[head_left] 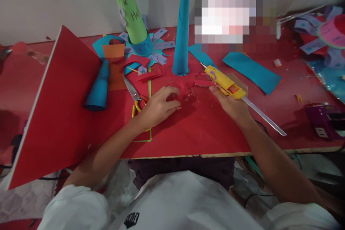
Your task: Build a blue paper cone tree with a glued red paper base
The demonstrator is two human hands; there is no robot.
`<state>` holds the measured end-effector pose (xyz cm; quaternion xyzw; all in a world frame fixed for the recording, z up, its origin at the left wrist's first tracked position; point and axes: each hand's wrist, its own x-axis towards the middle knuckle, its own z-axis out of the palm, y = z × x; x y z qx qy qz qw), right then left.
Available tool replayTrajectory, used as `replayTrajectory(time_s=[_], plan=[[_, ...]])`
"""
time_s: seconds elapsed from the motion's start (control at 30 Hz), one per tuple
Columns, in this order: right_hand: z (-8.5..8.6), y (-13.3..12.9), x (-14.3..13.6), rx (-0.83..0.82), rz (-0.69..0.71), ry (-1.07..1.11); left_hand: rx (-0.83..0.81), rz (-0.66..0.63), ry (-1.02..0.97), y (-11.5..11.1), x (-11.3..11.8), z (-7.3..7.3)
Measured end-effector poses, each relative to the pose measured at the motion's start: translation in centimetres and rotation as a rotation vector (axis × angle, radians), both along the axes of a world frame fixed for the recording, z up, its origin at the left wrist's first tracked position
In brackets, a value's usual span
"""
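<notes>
My left hand (161,106) hovers over the red board with its fingers curved and apart, holding nothing. Scissors (134,95) with yellow and red handles lie beside it, partly hidden by the hand. In my right hand (232,105) is a yellow glue gun (225,82), its nozzle pointing up and left and a long clear glue stick out of its back. Between and beyond the hands, a tall blue paper cone (182,32) stands upright on a red paper flower-shaped base (185,82).
Behind stands a green paper tube (132,18) in a blue ring. A red panel (61,107) leans at left near a blue paper cone (98,91). Blue strips (252,70) lie at right, with a purple box (322,122) near the edge. A pixelated patch hides part of the back.
</notes>
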<state>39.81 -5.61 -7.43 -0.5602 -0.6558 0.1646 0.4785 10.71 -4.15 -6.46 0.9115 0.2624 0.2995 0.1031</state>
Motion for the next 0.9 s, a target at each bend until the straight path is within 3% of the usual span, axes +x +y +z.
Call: replayTrajectory(time_s=[0.43, 0.57, 0.77, 0.9], plan=[[0.83, 0.10, -0.21, -0.010, 0.037, -0.017, 0.066, 0.019, -0.035, 0.06, -0.30, -0.33], [0.68, 0.08, -0.27, -0.025, 0.036, -0.040, 0.010, 0.017, -0.040, 0.42, -0.41, -0.51], [1.01, 0.16, -0.31, -0.011, 0.027, -0.086, -0.194, -0.116, -0.040, 0.76, -0.62, -0.16], [1.15, 0.06, -0.33, -0.028, 0.046, -0.089, -0.131, -0.102, -0.020, 0.63, -0.45, 0.12]])
